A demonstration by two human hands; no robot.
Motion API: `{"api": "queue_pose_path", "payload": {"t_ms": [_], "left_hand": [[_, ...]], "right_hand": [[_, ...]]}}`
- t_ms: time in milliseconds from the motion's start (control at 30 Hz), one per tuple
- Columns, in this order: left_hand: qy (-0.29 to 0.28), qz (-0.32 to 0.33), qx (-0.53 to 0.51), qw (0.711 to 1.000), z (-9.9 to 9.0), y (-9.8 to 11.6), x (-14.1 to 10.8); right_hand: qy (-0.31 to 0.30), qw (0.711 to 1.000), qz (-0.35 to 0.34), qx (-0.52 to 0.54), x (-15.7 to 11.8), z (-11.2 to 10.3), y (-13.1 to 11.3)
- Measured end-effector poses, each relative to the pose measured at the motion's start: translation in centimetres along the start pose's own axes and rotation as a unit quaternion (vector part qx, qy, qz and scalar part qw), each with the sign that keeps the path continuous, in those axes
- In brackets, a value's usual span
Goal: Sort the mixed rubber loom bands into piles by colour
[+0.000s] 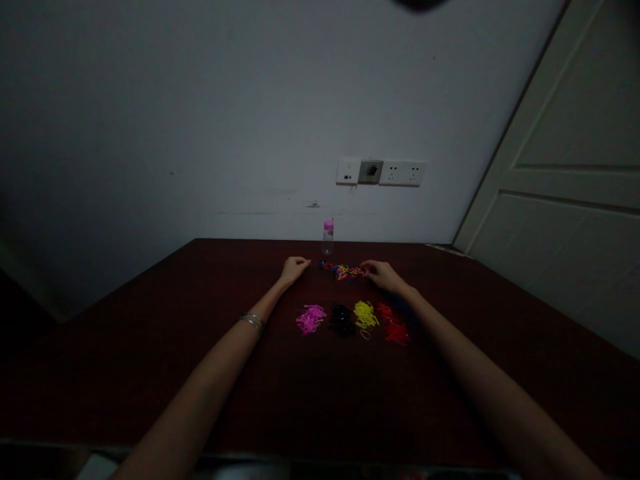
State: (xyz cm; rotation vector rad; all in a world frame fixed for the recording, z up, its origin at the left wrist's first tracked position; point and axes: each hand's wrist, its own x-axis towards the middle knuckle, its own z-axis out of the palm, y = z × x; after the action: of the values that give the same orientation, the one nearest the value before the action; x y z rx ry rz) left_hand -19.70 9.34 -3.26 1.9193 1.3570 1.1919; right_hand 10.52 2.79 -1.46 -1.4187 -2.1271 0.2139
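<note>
Left hand (pixel 295 268): on the far part of the table (pixel 320 393), just left of the mixed bands; fingers bent and reaching right, tips near one another. Cannot tell whether they are fully closed or pinch anything; too small and dark.
Right hand (pixel 381 273): at the right end of the mixed bands, fingers curved inward, tips touching that end. Cannot tell whether a band is gripped between them.
Mixed bands (pixel 345 273): a loose, tangled strip of red, yellow, blue and pink, lying between the two hands.
Sorted bands: a row nearer than the hands, from left to right: pink pile (pixel 311 319), black pile (pixel 342 320), yellow pile (pixel 365 314), red pile (pixel 395 325). One yellow loop lies at the near edge of its pile.
Blue patch (pixel 401 305): right of the red pile, partly hidden by the right forearm (pixel 465 353); form unclear.
Bottle (pixel 327 240): clear with a pink top, upright beyond the mixed bands, near the far edge.
Left wrist: bears a metallic bracelet (pixel 253 321).
Far wall (pixel 250 133): sockets (pixel 403 173) set right of the bottle.
</note>
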Motion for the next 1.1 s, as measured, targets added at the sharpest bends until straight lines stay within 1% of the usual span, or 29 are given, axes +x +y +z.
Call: {"api": "queue_pose_path", "payload": {"t_ms": [200,367,500,600,700,833,900,1000,1100], "left_hand": [[-0.004,0.005,0.006,1.000,0.0,0.1,0.0],[-0.002,0.011,0.007,1.000,-0.2,0.2,0.0],[-0.004,0.003,0.004,1.000,-0.2,0.4,-0.2],[-0.003,-0.002,0.003,1.000,-0.2,0.5,-0.3],[-0.004,0.001,0.005,1.000,-0.2,0.6,-0.3],[-0.014,0.010,0.006,1.000,-0.3,0.6,-0.3],[-0.016,0.012,0.007,1.000,-0.3,0.6,-0.4],[-0.009,0.016,0.010,1.000,-0.3,0.6,-0.4],[-0.007,0.020,0.014,1.000,-0.3,0.6,-0.5]], "right_hand": [[-0.002,1.000,-0.007,0.015,0.0,-0.3,-1.3],[-0.017,1.000,0.001,0.016,-0.4,-0.4,-1.6],[-0.009,0.999,-0.006,0.039,-0.6,-0.2,-2.5],[-0.022,0.997,-0.033,0.071,-0.7,0.2,-4.6],[-0.054,0.990,-0.074,0.109,-1.0,0.7,-7.7],[-0.122,0.974,-0.123,0.147,-1.9,1.5,-12.2],[-0.147,0.966,-0.148,0.151,-2.4,1.8,-13.9],[-0.168,0.960,-0.178,0.133,-3.0,2.3,-15.4],[-0.174,0.960,-0.186,0.112,-3.1,2.4,-15.8]]}}
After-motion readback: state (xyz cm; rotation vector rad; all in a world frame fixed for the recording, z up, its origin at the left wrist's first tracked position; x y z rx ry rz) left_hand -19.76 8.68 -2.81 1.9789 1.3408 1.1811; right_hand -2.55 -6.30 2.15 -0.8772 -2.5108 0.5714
